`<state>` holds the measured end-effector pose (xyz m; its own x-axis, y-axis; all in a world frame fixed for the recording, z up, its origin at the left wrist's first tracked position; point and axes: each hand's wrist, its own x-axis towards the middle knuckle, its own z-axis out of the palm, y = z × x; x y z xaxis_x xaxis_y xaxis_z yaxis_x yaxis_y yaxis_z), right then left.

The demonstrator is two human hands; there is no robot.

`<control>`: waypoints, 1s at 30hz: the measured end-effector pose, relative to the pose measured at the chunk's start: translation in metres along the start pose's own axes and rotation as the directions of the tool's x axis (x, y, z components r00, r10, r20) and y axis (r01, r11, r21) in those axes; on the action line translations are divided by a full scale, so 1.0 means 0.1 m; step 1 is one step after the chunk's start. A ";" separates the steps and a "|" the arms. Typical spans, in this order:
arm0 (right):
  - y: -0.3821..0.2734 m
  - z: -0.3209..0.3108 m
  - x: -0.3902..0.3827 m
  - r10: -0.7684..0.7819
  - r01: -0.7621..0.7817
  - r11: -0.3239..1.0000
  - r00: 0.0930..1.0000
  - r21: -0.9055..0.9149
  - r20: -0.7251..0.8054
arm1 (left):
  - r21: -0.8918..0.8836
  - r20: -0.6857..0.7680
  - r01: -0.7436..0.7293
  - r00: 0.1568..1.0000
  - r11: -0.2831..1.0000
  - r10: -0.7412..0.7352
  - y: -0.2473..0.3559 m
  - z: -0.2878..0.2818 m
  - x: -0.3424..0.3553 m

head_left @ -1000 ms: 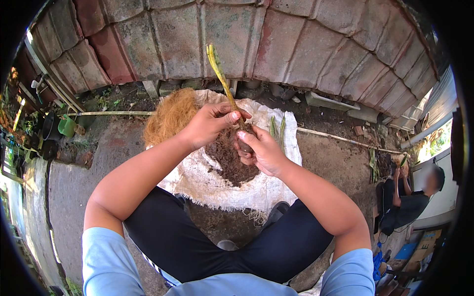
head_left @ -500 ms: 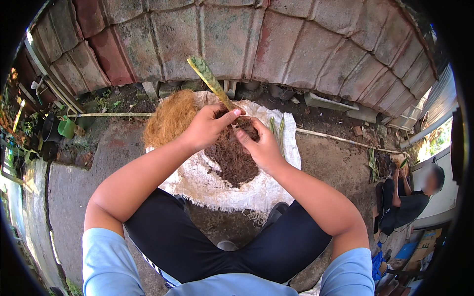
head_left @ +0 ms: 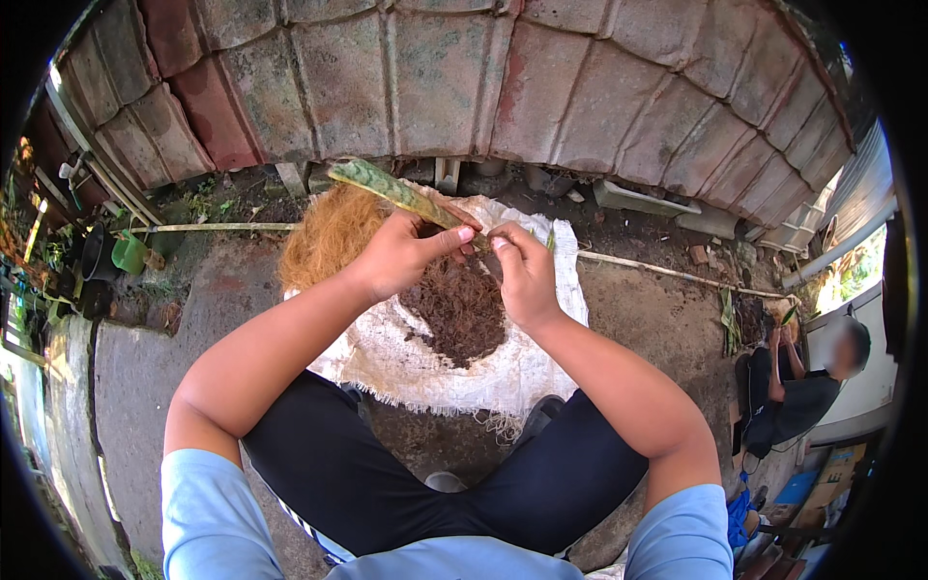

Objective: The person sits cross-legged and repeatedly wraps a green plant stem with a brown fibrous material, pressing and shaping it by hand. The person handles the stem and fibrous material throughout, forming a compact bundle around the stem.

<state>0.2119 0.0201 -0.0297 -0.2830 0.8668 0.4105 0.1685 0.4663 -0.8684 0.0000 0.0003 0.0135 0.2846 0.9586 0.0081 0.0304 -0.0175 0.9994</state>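
A mottled green and yellow plant leaf (head_left: 372,179) lies tilted across my grip, its tip toward the upper left. My left hand (head_left: 416,253) is closed on it, thumb along the lower part. Just to the right, my right hand (head_left: 525,275) pinches its brownish base end, with finger and thumb bent together. Below them a heap of dark, fibrous soil (head_left: 452,324) sits on a frayed white woven sack (head_left: 385,343). A mound of orange-brown fibre (head_left: 317,242) is on the sack's left side, and more green leaves (head_left: 550,239) show behind my right hand.
Old roof tiles (head_left: 435,82) stand in a row along the back, above a pale pole (head_left: 667,271) on the ground. A green watering can (head_left: 129,253) and black pots are at left. At right a seated person in dark clothes (head_left: 802,406) handles plant material.
The leaf has swung down from near upright to a slanting position toward the upper left, showing its broad face. My right fingers have moved up from the soil-covered base to pinch its end.
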 end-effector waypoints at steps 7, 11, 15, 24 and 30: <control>-0.13 -0.03 0.01 0.303 -0.396 0.816 0.914 0.422 0.270 | -0.288 0.015 0.035 0.999 0.957 -0.032 0.04 -0.04 -0.06; -0.14 -0.10 0.06 0.362 -0.494 0.798 0.851 0.346 0.380 | -0.246 0.070 0.064 0.996 0.967 -0.048 0.06 -0.11 -0.07; -0.06 -0.05 0.01 0.222 -0.270 0.946 0.942 0.178 0.251 | -0.339 0.062 0.059 0.997 0.939 -0.040 0.04 -0.05 -0.06; -0.13 -0.06 0.05 -0.008 0.005 0.998 0.999 0.066 0.040 | -0.440 0.070 -0.001 0.997 0.898 0.035 0.02 0.05 -0.07; -0.13 0.02 0.00 0.137 -0.170 0.955 0.979 0.244 0.149 | -0.316 -0.159 -0.082 0.987 0.945 0.032 0.00 0.08 -0.02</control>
<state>0.2076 0.0134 -0.0190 -0.3952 0.8862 0.2418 -0.0212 0.2543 -0.9669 0.0076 -0.0036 0.0129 0.1297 0.9905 0.0458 -0.2971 -0.0052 0.9548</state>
